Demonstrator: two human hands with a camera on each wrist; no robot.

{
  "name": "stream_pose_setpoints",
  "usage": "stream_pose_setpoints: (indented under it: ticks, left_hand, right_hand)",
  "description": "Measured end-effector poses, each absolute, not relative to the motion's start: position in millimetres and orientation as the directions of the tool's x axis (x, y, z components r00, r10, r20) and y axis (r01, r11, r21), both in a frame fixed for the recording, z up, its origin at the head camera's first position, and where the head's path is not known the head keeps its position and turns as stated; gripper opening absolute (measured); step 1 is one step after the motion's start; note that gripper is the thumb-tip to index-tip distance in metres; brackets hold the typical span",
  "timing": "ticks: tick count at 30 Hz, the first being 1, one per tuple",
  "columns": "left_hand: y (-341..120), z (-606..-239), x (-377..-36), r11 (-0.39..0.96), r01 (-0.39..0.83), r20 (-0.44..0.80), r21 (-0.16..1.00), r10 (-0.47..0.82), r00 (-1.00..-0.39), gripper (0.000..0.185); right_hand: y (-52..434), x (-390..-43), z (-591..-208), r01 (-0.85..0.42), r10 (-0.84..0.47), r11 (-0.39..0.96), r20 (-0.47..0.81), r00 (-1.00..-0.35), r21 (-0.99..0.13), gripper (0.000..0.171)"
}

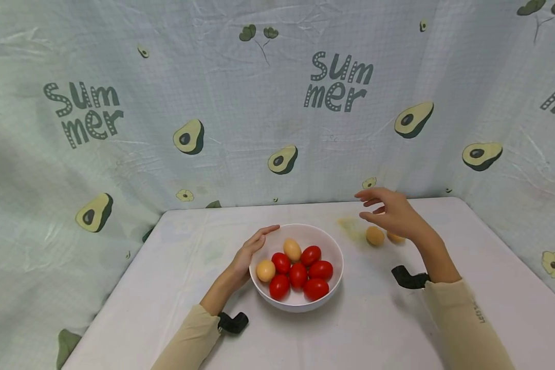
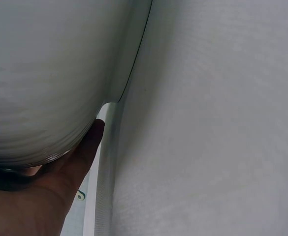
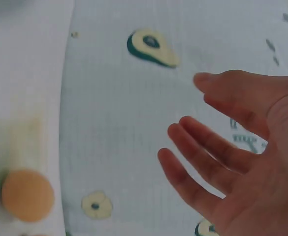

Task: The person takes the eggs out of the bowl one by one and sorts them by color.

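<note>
A white bowl [image 1: 335,288] stands on the table with several glossy red oval tomatoes [image 1: 298,276] and two pale yellow-orange round fruits [image 1: 265,270] in it. My left hand [image 1: 247,257] rests against the bowl's left side, fingers stretched along the outside near the rim. In the left wrist view that hand [image 2: 60,187] touches the bowl wall [image 2: 45,88]; some fingers are hidden. My right hand [image 1: 390,209] hovers over the far right part of the table, fingers apart and loosely bent, nothing between them. Below it lie a yellow-orange round fruit [image 1: 374,236] and another [image 1: 395,238], partly covered by the hand.
The table [image 1: 203,277] has a pale cloth and a yellowish mark [image 1: 350,226] near its far edge. Behind and beside it hangs a curtain [image 1: 240,103] printed with avocados and lettering. A black strap-on piece [image 1: 409,278] sits at the right wrist, another [image 1: 233,324] at the left.
</note>
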State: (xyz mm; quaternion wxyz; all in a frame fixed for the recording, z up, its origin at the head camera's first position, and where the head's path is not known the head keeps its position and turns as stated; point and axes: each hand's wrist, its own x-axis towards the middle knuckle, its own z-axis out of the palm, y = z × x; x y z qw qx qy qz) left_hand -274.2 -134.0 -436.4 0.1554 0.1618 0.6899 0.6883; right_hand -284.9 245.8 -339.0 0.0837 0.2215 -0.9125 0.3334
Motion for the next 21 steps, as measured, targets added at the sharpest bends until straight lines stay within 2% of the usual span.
stream_pose_setpoints:
  ticks: [6, 14, 21]
  left_hand:
    - [-133, -437, -275, -0.002, 0.015, 0.014, 1.000, 0.435, -0.900, 0.051]
    - [-131, -434, -275, 0.000, 0.011, 0.010, 1.000, 0.439, -0.899, 0.050]
    - [-133, -435, -276, 0.009, 0.015, 0.010, 1.000, 0.435, -0.901, 0.052]
  right_hand:
    - [209, -281, -340, -0.522, -0.371, 0.613, 0.367, -0.853, -0.594, 0.035]
    - [158, -268, -343, -0.634, -0.430, 0.499, 0.466, -0.773, -0.590, 0.029]
    - [117, -256, -355, -0.667, -0.528, 0.442, 0.427, -0.734, -0.600, 0.025]
